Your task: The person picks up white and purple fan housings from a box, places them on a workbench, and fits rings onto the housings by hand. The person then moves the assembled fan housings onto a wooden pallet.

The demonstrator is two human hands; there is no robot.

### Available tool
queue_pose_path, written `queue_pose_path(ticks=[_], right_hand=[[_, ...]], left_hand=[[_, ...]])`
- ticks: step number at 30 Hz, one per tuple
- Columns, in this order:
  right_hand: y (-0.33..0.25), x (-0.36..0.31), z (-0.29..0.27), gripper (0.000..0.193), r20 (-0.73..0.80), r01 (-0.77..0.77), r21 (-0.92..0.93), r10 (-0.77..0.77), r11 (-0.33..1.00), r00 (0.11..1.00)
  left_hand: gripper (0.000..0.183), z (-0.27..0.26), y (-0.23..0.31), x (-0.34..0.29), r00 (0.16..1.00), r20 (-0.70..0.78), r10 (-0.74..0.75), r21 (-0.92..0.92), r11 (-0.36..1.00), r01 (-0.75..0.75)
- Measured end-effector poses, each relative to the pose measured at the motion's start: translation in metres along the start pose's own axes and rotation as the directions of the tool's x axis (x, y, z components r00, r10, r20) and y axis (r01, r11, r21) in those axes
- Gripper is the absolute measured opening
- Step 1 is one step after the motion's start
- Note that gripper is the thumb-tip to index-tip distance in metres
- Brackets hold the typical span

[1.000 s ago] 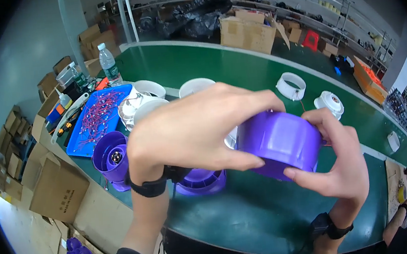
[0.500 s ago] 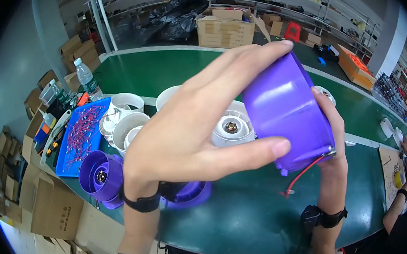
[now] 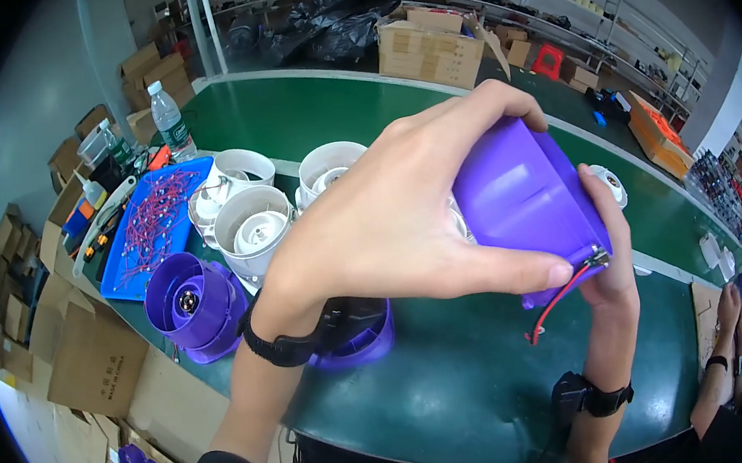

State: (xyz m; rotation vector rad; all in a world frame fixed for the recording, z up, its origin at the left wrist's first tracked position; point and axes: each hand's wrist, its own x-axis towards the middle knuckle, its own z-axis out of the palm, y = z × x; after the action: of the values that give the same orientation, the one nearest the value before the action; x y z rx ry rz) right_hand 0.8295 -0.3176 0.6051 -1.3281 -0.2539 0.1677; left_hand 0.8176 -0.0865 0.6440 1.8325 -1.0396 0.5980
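A purple cup-shaped plastic housing [image 3: 523, 190] is held up, tilted, above the table between my two hands. My left hand [image 3: 387, 216] spans it from the left, with the fingers over its top edge and the thumb at its lower edge. Beside the thumb tip, a small metal part [image 3: 599, 257] sits at the rim, with a short red wire [image 3: 557, 303] hanging from it. On the far side, my right hand [image 3: 612, 248] supports the housing; its fingers are partly hidden. Below my left wrist stands another purple housing [image 3: 366, 348], and further left one with a motor [image 3: 190, 301] in its centre.
White round housings [image 3: 255, 229] stand behind my left forearm. A blue tray [image 3: 124, 289] holds red wires [image 3: 160, 220], with a water bottle [image 3: 170, 121] behind it. A white part [image 3: 610, 186] lies beyond my right hand. At the far right are another person's hands [image 3: 729, 313].
The view has shifted slightly. My left thumb has moved right along the housing's lower edge to beside the metal part, and my left fingers have bent over the top. The housing is tilted a little differently.
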Motion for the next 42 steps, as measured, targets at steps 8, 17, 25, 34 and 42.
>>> queue_pose_path(ticks=[8, 17, 25, 34, 42], right_hand=[[-0.013, -0.005, 0.016, 0.059, 0.021, 0.2, -0.008, -0.199, 0.98, 0.98], [-0.017, -0.029, 0.032, 0.067, 0.177, 0.538, -0.477, -0.523, 0.696, 0.834], [0.003, -0.028, 0.043, 0.087, 0.575, 0.809, -0.431, -0.569, 0.4, 0.588], [0.002, -0.047, 0.058, 0.083, 0.196, 0.541, -0.384, -0.506, 0.748, 0.84], [-0.01, -0.018, 0.036, 0.055, 0.062, 0.375, -0.676, -0.459, 0.634, 0.887]], left_hand=[[0.063, -0.013, 0.015, 0.006, 0.991, 0.002, -0.134, 0.077, 0.988, 0.134], [0.045, -0.014, -0.023, -0.008, 0.808, 0.553, -0.203, 0.19, 0.975, 0.115], [0.063, -0.015, -0.016, -0.01, 0.957, 0.251, -0.148, -0.158, 0.969, 0.191], [0.03, -0.015, -0.018, -0.001, 0.923, 0.316, -0.22, 0.012, 0.974, 0.228], [0.013, -0.021, -0.013, 0.0, 0.982, -0.191, 0.001, 0.558, 0.823, 0.108]])
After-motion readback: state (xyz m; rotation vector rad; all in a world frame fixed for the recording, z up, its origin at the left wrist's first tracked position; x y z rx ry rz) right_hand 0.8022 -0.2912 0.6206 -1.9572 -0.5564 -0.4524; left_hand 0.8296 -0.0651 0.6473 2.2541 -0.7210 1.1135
